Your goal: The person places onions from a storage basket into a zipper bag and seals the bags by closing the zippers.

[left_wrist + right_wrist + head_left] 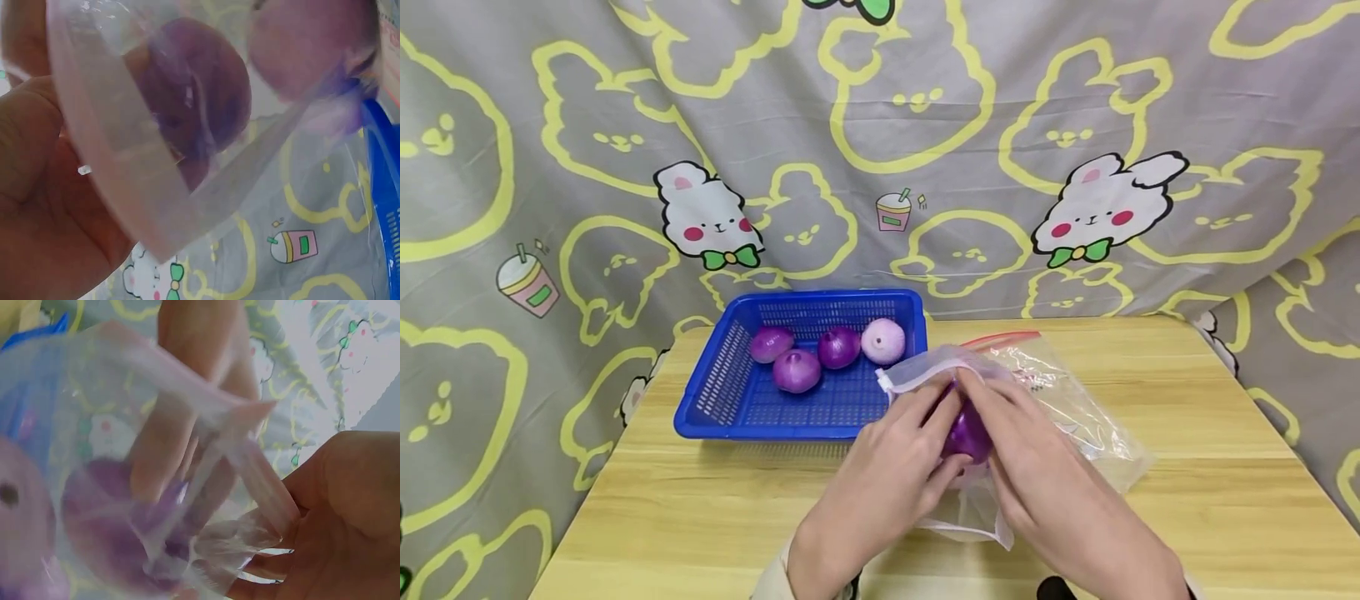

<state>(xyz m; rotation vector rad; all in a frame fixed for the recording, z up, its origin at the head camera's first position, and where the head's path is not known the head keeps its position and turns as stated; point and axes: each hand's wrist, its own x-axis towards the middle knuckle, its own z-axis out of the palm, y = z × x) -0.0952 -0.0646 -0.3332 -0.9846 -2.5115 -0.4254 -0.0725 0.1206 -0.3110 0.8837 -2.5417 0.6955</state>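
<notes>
A purple onion sits between the two hands at the mouth of a clear zip bag with a white slider. My left hand holds this onion, its fingers reaching inside the bag in the right wrist view. My right hand grips the bag's rim at the right side of the opening. A second, paler onion shows through the plastic in the left wrist view. Hands and folded film hide part of the bag's contents.
Several onions lie in a blue plastic basket at the back left. Another clear bag with a red zip strip lies flat at the right. Beneath is a wooden table, with a patterned curtain behind.
</notes>
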